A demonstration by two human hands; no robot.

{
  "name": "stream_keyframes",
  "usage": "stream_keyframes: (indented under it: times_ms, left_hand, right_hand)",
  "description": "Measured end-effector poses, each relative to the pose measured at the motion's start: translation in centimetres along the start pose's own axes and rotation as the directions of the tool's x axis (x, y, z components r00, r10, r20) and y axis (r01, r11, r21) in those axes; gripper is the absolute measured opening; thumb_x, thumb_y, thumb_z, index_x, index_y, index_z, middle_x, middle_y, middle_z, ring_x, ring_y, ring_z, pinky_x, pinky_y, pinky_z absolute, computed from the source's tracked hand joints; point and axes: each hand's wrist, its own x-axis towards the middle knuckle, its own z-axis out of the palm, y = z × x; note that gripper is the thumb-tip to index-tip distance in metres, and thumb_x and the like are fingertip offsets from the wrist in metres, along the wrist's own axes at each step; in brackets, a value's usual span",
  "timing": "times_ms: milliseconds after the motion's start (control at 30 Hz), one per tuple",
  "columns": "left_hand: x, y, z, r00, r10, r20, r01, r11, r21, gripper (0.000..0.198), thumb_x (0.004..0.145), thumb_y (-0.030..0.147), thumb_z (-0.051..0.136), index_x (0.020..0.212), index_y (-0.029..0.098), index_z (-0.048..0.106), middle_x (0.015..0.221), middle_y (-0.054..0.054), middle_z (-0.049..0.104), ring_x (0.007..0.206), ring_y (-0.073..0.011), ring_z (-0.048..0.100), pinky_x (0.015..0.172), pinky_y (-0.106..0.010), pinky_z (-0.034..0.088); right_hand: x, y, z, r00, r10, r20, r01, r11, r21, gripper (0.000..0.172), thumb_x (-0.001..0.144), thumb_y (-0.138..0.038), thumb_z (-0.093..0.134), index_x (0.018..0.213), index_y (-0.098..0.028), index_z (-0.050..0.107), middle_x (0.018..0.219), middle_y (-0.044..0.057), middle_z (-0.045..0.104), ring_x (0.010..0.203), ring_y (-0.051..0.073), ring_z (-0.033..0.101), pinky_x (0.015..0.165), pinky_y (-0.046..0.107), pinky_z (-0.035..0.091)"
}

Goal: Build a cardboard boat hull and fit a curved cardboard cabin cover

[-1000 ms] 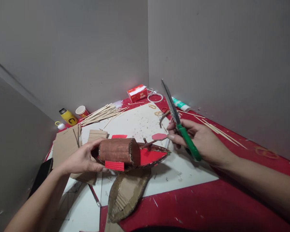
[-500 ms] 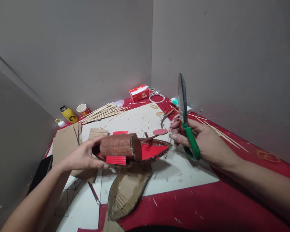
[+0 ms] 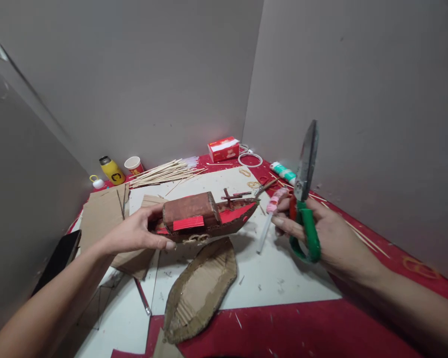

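My left hand (image 3: pixel 138 231) grips the rear end of a model boat (image 3: pixel 190 214), which has a brown rounded cabin, a red deck and red side flaps. The boat is held above the white board with its bow to the right. On the right, my right hand (image 3: pixel 321 228) holds scissors (image 3: pixel 306 194) with green handles, blades pointing up. The same hand also holds a pink thing (image 3: pixel 277 200), from which a translucent white stick hangs down. Below the model boat lies a boat-shaped cardboard piece (image 3: pixel 201 293).
Wooden sticks (image 3: pixel 164 173), a paper cup (image 3: pixel 133 165), a yellow bottle (image 3: pixel 112 170) and a red tissue box (image 3: pixel 224 149) stand or lie at the back. Cardboard sheets (image 3: pixel 102 214) and a pencil (image 3: pixel 142 297) are at left. A green-white tube (image 3: pixel 282 172) lies behind my right hand.
The model boat has tilted, so more of its side and hull shows. The scissors and my right hand have moved right, and the pink thing with its stick now shows clearly.
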Motion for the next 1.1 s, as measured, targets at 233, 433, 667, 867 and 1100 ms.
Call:
stream_keyframes:
  times_ms: [233, 433, 667, 867, 1100]
  left_hand:
    - [0.1, 0.4, 0.4, 1.000, 0.027, -0.003, -0.027, 0.999, -0.046, 0.058, 0.067, 0.030, 0.080, 0.122, 0.021, 0.060, 0.114, -0.006, 0.068, 0.101, -0.0234, 0.062, 0.093, -0.038, 0.045]
    - [0.0, 0.4, 0.4, 1.000, 0.006, -0.010, -0.006, 0.997, -0.071, 0.058, 0.067, 0.029, 0.080, 0.121, 0.022, 0.061, 0.107, -0.003, 0.071, 0.100, -0.0228, 0.064, 0.094, -0.038, 0.046]
    - [-0.1, 0.3, 0.6, 0.999, 0.037, -0.005, -0.037, 0.993, -0.108, 0.055, 0.066, 0.028, 0.080, 0.118, 0.022, 0.064, 0.115, -0.003, 0.070, 0.104, -0.0233, 0.064, 0.094, -0.036, 0.047]
    - [-0.3, 0.1, 0.8, 0.998, 0.055, -0.002, -0.054, 0.987, -0.151, 0.055, 0.066, 0.025, 0.080, 0.118, 0.022, 0.062, 0.117, -0.003, 0.069, 0.107, -0.0233, 0.063, 0.095, -0.035, 0.046]
    - [-0.6, 0.1, 1.0, 0.998, 0.061, -0.020, -0.063, 0.988, -0.142, 0.054, 0.067, 0.023, 0.078, 0.118, 0.022, 0.060, 0.111, -0.002, 0.070, 0.107, -0.0241, 0.063, 0.093, -0.037, 0.047]
  right_hand:
    - [0.0, 0.6, -0.2, 0.999, -0.036, 0.008, 0.037, 0.998, -0.046, 0.046, 0.063, -0.056, 0.076, 0.087, -0.021, 0.056, 0.078, 0.000, 0.059, 0.064, 0.015, 0.056, 0.060, 0.028, 0.047]
    - [0.0, 0.4, -0.1, 0.999, -0.012, -0.040, 0.007, 0.992, -0.124, 0.049, 0.059, -0.057, 0.076, 0.083, -0.019, 0.055, 0.075, 0.002, 0.061, 0.057, 0.013, 0.053, 0.054, 0.027, 0.045]
    - [0.0, 1.9, -0.5, 1.000, -0.029, 0.003, 0.029, 0.993, -0.117, 0.043, 0.070, -0.051, 0.074, 0.088, -0.019, 0.053, 0.070, -0.001, 0.060, 0.058, 0.014, 0.055, 0.055, 0.026, 0.045]
    - [0.0, 2.0, -0.4, 1.000, -0.013, -0.023, 0.010, 0.992, -0.127, 0.043, 0.069, -0.053, 0.074, 0.086, -0.020, 0.053, 0.065, -0.002, 0.058, 0.056, 0.013, 0.053, 0.054, 0.025, 0.043]
    - [0.0, 1.9, -0.3, 0.998, -0.030, -0.051, 0.023, 0.990, -0.139, 0.043, 0.067, -0.053, 0.074, 0.086, -0.020, 0.054, 0.064, -0.003, 0.057, 0.055, 0.013, 0.053, 0.055, 0.025, 0.043]
